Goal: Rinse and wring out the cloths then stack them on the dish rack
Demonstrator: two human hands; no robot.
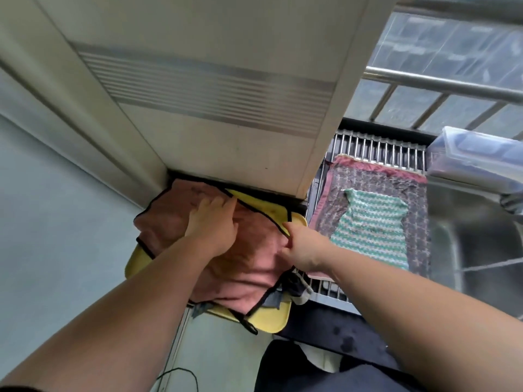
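Three cloths: pink cloth point(254, 267) on tray point(271, 318); two on rack point(376, 148), right. Left hand point(210, 224) flat on pink cloth; right hand point(301, 247) pinches its edge. Cabinet point(226, 108) overhangs tray.

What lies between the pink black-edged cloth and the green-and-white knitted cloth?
In the head view: the right hand pinching the pink black-edged cloth, the yellow plastic tray's corner, and a strip of dark patterned cloth beneath the green-and-white knitted cloth.

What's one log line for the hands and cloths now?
left hand: presses pink cloth | right hand: pinches its edge | pink cloth: on yellow tray | dish rack: green cloth atop patterned cloth
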